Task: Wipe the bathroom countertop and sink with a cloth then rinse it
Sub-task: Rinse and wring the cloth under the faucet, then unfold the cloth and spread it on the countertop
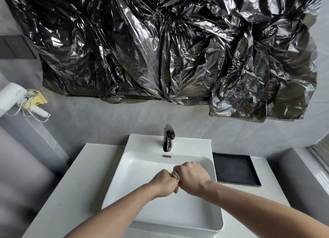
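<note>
A: We have the cloth [175,175] bunched between both fists over the sink [142,168]. Our left hand [164,181] and right hand [193,178] are each curled tight around an end, knuckles nearly touching, with only a small twist of pale fabric showing in the gap.

B: So we look to be wringing it out. The faucet [168,138] stands just beyond our fists, and we see no water running from it.

A: Right, which makes us think the rinse is finished or paused. We cannot tell how wet the cloth is.

B: What could go wrong from here?

A: If we twist too far to our right, drips could land on the countertop [85,175] or in the dark tray [235,170] just outside our right hand, and we would need to wipe again.

B: And if one fist loosens?

A: Then the freed end springs loose and may flick water toward the wall behind the faucet. Keeping the grip centred over the basin below us avoids both.
</note>
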`<move>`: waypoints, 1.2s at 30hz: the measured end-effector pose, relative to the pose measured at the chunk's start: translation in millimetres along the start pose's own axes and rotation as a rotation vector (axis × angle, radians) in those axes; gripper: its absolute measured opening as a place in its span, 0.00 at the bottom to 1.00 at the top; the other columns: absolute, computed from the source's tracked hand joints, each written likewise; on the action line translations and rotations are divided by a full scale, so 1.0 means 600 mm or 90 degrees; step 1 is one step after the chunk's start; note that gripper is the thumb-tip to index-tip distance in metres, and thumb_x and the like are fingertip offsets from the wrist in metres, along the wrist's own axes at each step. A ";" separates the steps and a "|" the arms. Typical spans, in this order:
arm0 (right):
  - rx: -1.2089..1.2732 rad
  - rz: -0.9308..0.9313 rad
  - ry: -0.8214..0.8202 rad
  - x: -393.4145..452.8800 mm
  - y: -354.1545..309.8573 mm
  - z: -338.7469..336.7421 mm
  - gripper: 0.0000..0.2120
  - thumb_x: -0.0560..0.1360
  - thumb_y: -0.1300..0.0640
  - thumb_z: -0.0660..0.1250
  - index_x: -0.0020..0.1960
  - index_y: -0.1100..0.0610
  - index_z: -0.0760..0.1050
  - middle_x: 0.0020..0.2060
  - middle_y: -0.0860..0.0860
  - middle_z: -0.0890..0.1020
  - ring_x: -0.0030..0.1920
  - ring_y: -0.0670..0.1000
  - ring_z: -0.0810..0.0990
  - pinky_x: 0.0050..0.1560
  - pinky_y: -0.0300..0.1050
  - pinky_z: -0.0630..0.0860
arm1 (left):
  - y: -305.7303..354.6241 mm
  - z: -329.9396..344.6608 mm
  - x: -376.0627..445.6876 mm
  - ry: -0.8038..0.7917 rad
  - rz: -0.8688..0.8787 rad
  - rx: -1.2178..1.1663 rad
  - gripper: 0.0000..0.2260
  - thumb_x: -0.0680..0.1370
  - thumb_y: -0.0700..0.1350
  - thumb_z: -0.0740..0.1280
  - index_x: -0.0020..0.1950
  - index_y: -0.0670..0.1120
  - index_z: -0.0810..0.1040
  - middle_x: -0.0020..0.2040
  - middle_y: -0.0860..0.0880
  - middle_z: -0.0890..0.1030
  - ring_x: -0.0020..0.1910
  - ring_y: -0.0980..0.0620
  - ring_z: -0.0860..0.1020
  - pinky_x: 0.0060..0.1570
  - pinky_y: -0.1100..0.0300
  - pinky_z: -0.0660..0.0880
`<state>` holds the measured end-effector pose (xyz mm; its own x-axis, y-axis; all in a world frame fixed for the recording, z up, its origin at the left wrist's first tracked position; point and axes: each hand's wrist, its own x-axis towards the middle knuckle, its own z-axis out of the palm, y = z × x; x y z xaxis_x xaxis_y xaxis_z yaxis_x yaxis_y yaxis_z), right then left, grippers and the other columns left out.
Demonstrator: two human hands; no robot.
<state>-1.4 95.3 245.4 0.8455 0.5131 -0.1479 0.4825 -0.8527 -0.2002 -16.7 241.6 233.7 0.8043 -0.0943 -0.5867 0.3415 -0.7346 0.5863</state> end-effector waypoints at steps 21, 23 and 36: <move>0.654 0.037 -0.013 -0.130 -0.012 0.024 0.13 0.82 0.44 0.66 0.48 0.53 0.79 0.41 0.51 0.84 0.38 0.45 0.78 0.37 0.40 0.75 | -0.096 0.011 -0.150 0.215 0.251 -0.224 0.02 0.81 0.45 0.69 0.49 0.50 0.78 0.47 0.57 0.83 0.40 0.61 0.79 0.37 0.64 0.73; 0.650 0.053 0.003 -0.151 -0.018 0.039 0.21 0.83 0.40 0.59 0.43 0.53 0.79 0.39 0.52 0.83 0.39 0.44 0.77 0.42 0.42 0.74 | -0.100 0.022 -0.163 0.240 0.261 -0.256 0.03 0.80 0.40 0.69 0.48 0.47 0.78 0.48 0.54 0.83 0.44 0.59 0.80 0.38 0.60 0.75; 0.663 0.066 0.161 -0.214 -0.067 0.064 0.10 0.83 0.48 0.65 0.55 0.44 0.86 0.46 0.44 0.85 0.51 0.47 0.85 0.53 0.37 0.77 | -0.133 0.057 -0.206 0.235 0.266 0.050 0.16 0.72 0.44 0.65 0.56 0.61 0.76 0.39 0.53 0.73 0.40 0.55 0.73 0.40 0.63 0.72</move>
<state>-138.4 67.5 235.2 0.9517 0.3055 -0.0313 0.0740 -0.3269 -0.9422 -159.9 289.0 240.5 0.9850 -0.1568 -0.0716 -0.0679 -0.7345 0.6752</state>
